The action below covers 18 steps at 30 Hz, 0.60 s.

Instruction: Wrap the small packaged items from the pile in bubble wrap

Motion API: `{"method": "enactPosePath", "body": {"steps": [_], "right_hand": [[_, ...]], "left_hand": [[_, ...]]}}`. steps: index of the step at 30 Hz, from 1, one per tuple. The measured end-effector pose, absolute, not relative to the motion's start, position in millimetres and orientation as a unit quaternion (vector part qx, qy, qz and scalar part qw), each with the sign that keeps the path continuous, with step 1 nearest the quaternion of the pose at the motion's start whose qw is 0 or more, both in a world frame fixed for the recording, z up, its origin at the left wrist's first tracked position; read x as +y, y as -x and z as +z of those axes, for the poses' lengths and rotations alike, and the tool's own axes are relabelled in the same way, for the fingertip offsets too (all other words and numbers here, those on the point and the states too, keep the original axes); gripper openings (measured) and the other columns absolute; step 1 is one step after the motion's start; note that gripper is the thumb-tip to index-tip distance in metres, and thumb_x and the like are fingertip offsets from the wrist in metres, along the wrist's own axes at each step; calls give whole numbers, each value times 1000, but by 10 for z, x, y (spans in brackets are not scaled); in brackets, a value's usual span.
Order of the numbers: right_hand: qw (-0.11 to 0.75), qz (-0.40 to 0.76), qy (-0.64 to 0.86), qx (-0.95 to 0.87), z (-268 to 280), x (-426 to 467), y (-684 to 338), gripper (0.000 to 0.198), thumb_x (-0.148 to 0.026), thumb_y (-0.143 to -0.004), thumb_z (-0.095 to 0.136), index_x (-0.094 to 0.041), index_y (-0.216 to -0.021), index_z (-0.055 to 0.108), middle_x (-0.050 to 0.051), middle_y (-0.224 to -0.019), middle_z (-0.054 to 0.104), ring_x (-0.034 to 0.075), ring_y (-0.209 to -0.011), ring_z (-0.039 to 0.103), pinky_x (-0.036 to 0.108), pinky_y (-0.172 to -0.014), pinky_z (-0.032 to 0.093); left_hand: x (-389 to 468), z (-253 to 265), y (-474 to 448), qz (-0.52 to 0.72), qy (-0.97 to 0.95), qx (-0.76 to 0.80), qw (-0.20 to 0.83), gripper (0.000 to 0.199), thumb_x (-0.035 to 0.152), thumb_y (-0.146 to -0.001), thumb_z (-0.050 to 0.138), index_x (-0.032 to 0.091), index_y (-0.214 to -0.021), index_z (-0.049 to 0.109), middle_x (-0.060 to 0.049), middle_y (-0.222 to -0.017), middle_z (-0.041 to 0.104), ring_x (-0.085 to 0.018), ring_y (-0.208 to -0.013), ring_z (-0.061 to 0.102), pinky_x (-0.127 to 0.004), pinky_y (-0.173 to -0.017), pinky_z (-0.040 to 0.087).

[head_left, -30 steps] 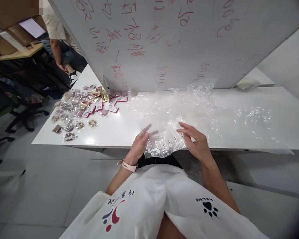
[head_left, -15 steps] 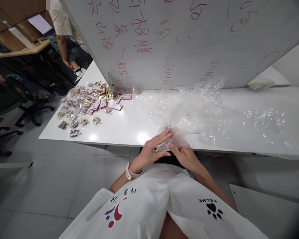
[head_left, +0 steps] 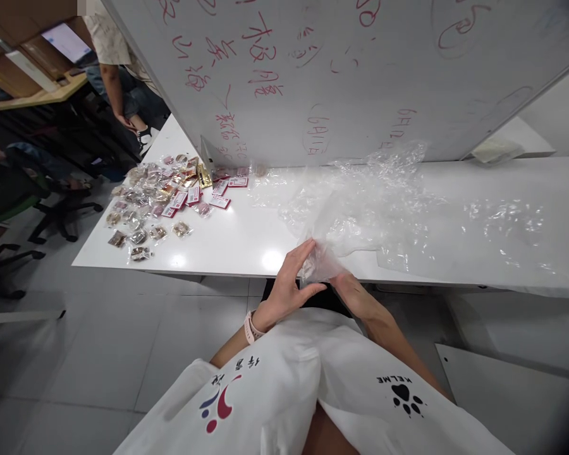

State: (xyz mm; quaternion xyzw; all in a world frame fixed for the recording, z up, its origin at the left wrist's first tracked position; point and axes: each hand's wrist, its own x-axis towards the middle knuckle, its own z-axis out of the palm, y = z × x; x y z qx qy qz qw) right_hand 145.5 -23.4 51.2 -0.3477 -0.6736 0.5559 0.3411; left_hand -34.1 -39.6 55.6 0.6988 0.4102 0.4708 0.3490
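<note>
At the table's front edge, my left hand (head_left: 290,282) curls around the near end of crumpled clear plastic film (head_left: 367,218). Its fingertips press on the film, and the thumb stands apart below. A pink watch band (head_left: 252,327) circles that wrist. My right hand (head_left: 355,296) grips the same end from the right, its fingers mostly hidden behind the plastic. From my hands the film spreads back and to the right over the white table (head_left: 237,246).
Small wrapped packets (head_left: 145,189) and red-and-white labelled cards (head_left: 177,201) lie heaped on the table's left. A whiteboard (head_left: 360,76) with red writing stands along the back. At the far left a person (head_left: 118,63) sits near a desk (head_left: 61,91) and an office chair (head_left: 9,202).
My right hand has turned, its thumb and fingers slipping behind the plastic. The left fingers have drawn together at the film's edge. The view has shifted slightly.
</note>
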Motion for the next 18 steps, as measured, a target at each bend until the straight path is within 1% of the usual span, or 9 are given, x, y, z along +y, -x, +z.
{"method": "enactPosePath", "body": {"steps": [3,6,8,10,12,14,15,17,18], "right_hand": [[328,598,314,-660,551,-227,-1454,81,-67,-90,52,-32,-158,26,8,-155,43,27,-141,43,47,-112,43],[319,600,333,-654,592,-224,-1433,80,-56,-90,60,-36,-158,23,7,-154,44,26,-140,44,47,-111,43],[319,592,344,-656,589,-224,-1402,74,-52,-91,61,-35,-156,30,7,-151,48,26,-137,48,47,-110,45],[330,579,357,-654,578,-228,-1362,63,-52,-92,59,-34,-151,42,6,-146,53,25,-133,52,45,-107,48],[355,555,387,-645,587,-231,-1340,49,-52,-96,53,-32,-140,56,5,-136,62,24,-128,57,44,-105,50],[398,514,433,-624,630,-220,-1380,40,-51,-98,48,-29,-127,66,5,-124,69,22,-119,63,41,-101,53],[428,488,460,-606,661,-202,-1434,39,-51,-99,47,-27,-119,69,5,-116,72,21,-111,67,39,-96,55],[487,421,519,-562,715,-132,-1611,38,-51,-100,45,-24,-108,70,5,-92,74,18,-86,71,33,-79,58],[506,382,549,-544,725,-77,-1725,39,-52,-100,44,-23,-103,70,3,-78,71,16,-70,68,29,-68,56]], "left_hand": [[-404,581,380,488,-646,424,407,67,39,-86,71,35,-147,44,-7,-149,50,-30,-138,46,-49,-113,41],[-424,594,407,497,-593,452,445,55,40,-88,69,30,-140,54,-8,-139,59,-28,-127,56,-45,-109,46],[-441,589,395,502,-566,457,469,46,41,-92,64,26,-135,56,-9,-133,62,-26,-119,61,-42,-105,49],[-451,583,369,509,-543,452,492,40,42,-94,59,24,-129,59,-9,-128,65,-24,-114,64,-39,-100,51],[-445,593,367,525,-517,456,500,33,44,-95,57,22,-119,63,-9,-121,69,-23,-109,66,-37,-96,53],[-415,626,439,547,-487,468,494,29,45,-95,57,20,-106,65,-9,-112,71,-22,-102,68,-35,-91,55],[-391,648,514,562,-470,480,483,28,45,-95,57,19,-101,64,-8,-104,72,-20,-94,70,-33,-85,56],[-329,685,738,594,-430,521,437,26,45,-93,59,20,-95,62,-3,-82,70,-13,-67,67,-25,-64,55],[-292,690,873,603,-413,547,408,25,45,-92,61,20,-94,60,1,-71,65,-10,-54,60,-21,-53,49]]}}
